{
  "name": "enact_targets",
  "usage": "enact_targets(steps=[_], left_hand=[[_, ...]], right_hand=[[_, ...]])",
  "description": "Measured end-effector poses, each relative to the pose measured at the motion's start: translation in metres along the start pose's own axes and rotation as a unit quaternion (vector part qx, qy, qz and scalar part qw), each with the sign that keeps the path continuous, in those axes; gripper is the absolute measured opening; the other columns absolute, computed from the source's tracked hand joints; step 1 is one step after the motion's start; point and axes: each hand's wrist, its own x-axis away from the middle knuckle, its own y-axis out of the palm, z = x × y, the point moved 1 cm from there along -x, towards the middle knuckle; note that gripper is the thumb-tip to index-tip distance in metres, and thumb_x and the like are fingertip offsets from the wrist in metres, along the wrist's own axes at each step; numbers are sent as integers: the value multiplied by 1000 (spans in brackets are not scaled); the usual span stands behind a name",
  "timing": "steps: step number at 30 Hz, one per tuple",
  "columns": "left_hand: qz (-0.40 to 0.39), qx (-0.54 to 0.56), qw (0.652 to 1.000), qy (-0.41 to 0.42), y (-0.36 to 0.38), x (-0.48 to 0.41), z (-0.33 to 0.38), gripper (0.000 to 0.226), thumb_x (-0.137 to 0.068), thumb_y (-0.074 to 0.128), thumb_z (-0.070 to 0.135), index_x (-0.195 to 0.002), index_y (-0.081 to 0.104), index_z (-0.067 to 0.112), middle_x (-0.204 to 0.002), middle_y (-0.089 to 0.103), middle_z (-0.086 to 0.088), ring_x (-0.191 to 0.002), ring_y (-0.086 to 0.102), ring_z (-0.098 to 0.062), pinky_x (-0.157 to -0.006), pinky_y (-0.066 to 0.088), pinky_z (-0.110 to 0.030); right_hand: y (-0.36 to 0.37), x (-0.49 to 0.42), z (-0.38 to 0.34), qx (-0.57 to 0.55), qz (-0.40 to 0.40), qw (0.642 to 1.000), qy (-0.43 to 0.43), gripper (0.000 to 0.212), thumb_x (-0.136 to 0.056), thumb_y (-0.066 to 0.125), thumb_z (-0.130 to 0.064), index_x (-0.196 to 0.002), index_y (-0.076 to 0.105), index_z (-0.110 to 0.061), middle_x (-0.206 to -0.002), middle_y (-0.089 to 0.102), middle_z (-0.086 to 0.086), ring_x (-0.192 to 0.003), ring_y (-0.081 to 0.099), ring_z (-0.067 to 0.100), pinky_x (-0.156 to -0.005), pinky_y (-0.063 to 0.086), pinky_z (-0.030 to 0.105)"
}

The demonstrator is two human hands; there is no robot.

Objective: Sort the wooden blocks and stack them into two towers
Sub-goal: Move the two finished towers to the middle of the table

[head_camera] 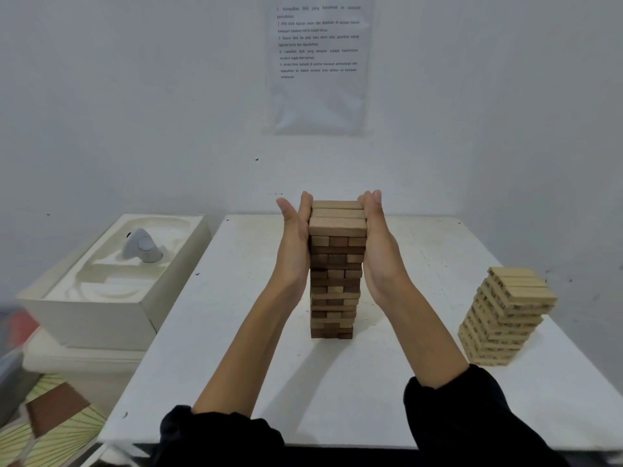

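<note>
Left hand (296, 241) and right hand (374, 244), fingers straight, press flat on sides of tall mixed-brown wooden block tower (335, 271). Pale printed block tower (505, 318) stands complete, white tabletop (236, 332). Only squaring left, probably.

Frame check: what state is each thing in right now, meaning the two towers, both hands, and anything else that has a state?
Mixed dark-and-light tower: upright on the table, pressed near its top from both sides.
Pale tower: standing, layers twisted out of line, untouched.
Left hand: flat, fingers straight, against the tower's left side.
Right hand: flat, fingers straight, against its right side.
White box: open-topped, grey device inside.
</note>
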Motion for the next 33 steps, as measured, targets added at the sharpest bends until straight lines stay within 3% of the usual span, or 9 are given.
enact_targets(steps=[5,8,9,11,14,17,21,26,33], left_hand=[[-4,-15,1000,4,2,4,1,70,-91,-6,59,-150,20,30,-149,36,3,-137,34,-15,-117,23,-37],[-15,-38,999,15,-3,3,0,77,-87,-1,67,-151,13,27,-153,29,5,-140,28,-13,-118,19,-35],[-19,-57,998,22,-6,3,-1,88,-80,7,79,-151,10,28,-155,23,8,-142,22,-10,-118,15,-33],[-25,-119,992,39,-17,2,-5,113,-60,30,94,-151,6,30,-157,13,13,-142,14,-2,-117,9,-29],[-43,-178,982,40,-37,1,-21,118,-58,64,76,-150,4,32,-156,20,12,-141,20,-3,-118,17,-33],[-88,-205,974,30,-50,-1,-39,121,-55,82,58,-150,12,31,-150,36,6,-139,31,-9,-117,23,-43],[-70,-225,971,27,-48,-3,-46,111,-57,82,46,-149,22,24,-135,52,6,-128,47,-9,-112,34,-45],[-67,-233,970,33,-48,-5,-46,105,-58,80,42,-147,27,23,-126,59,6,-119,55,-7,-106,42,-42],[-93,-231,968,27,-54,-5,-50,112,-53,83,35,-148,25,22,-130,56,5,-121,52,-7,-108,40,-39]], right_hand=[[-3,-4,3,-3,5,1000,8,46,-93,27,-62,-123,48,-34,-105,56,-15,-107,54,5,-95,42,27],[-6,2,-2,2,-19,1000,-16,36,-93,23,-60,-103,51,-41,-92,60,-28,-89,60,-11,-82,46,16],[-11,2,-2,8,-26,999,-27,44,-88,23,-64,-113,51,-40,-108,61,-28,-102,57,-11,-94,43,20],[-25,-2,6,36,-36,997,-52,80,-74,30,-75,-142,34,-33,-145,40,-18,-134,34,1,-116,24,33],[-48,-5,22,108,-90,988,-59,109,-58,48,-88,-148,23,-31,-153,27,-14,-138,25,1,-116,19,33],[-59,-6,39,189,-159,968,-31,111,-53,70,-76,-146,28,-32,-149,35,-12,-137,32,4,-115,25,43],[-56,-6,49,194,-149,969,-35,90,-58,80,-49,-137,42,-30,-135,53,-11,-130,43,7,-111,32,50],[-55,-7,47,199,-111,973,-36,84,-53,78,-52,-130,50,-32,-125,60,-15,-122,49,0,-108,35,47],[-62,-3,55,209,-145,967,-17,86,-52,77,-51,-131,45,-40,-131,54,-19,-125,45,-2,-109,32,38]])
